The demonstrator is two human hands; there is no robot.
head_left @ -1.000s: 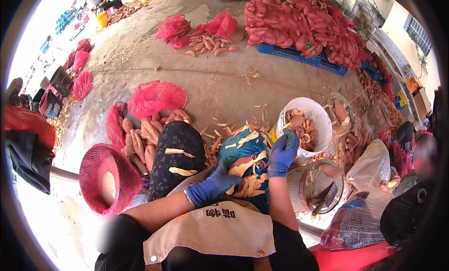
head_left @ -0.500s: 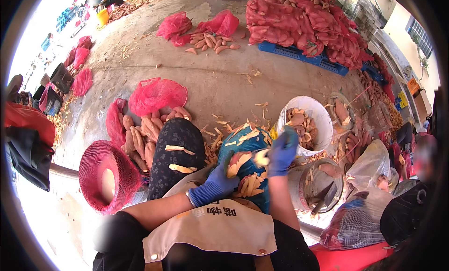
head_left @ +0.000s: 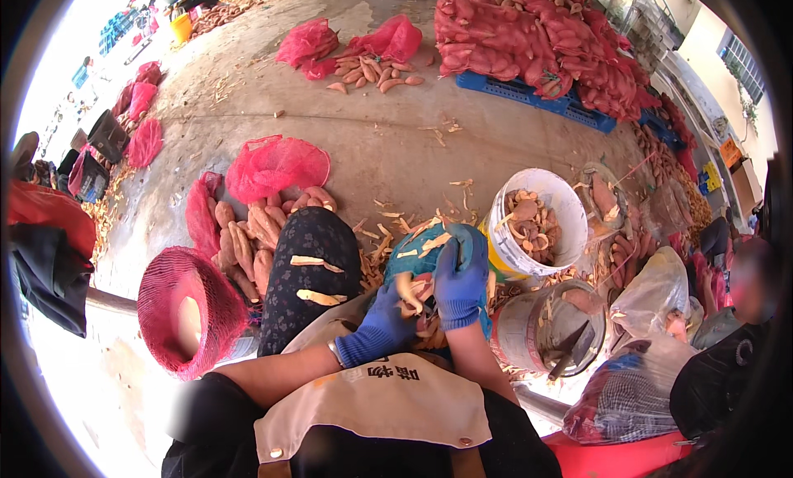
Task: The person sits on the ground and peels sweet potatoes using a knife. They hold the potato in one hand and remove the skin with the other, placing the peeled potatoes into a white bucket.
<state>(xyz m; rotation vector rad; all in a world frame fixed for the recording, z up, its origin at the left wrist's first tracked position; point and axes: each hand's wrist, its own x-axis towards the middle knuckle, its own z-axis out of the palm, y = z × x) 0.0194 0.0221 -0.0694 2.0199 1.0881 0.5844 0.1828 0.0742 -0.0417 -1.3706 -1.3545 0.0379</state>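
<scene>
The left hand (head_left: 385,318) is wrapping its fingers around a reddish sweet potato (head_left: 423,290), which is sitting just over the near edge of the teal cloth (head_left: 403,261) on the lap. A pale strip of peel (head_left: 406,292) is blurring in front of it. The right hand (head_left: 462,286) is pressing close beside the sweet potato; its fingertips are hiding from view, so I cannot tell whether they are pinching anything.

Dark characters (head_left: 395,372) are running along the upper edge of the pale apron (head_left: 355,412). 2 peelings (head_left: 322,298) are lying across the dark flowered trousers (head_left: 310,239).

Beyond the cloth's right edge, a white bucket (head_left: 555,191), showing yellow on its side, is holding cut pieces (head_left: 533,226). Nearer, a knife (head_left: 583,346) is leaning at the near rim of a grey bucket (head_left: 519,338). Left of the trousers, more sweet potatoes (head_left: 248,245) are piling up on the floor (head_left: 363,139).
</scene>
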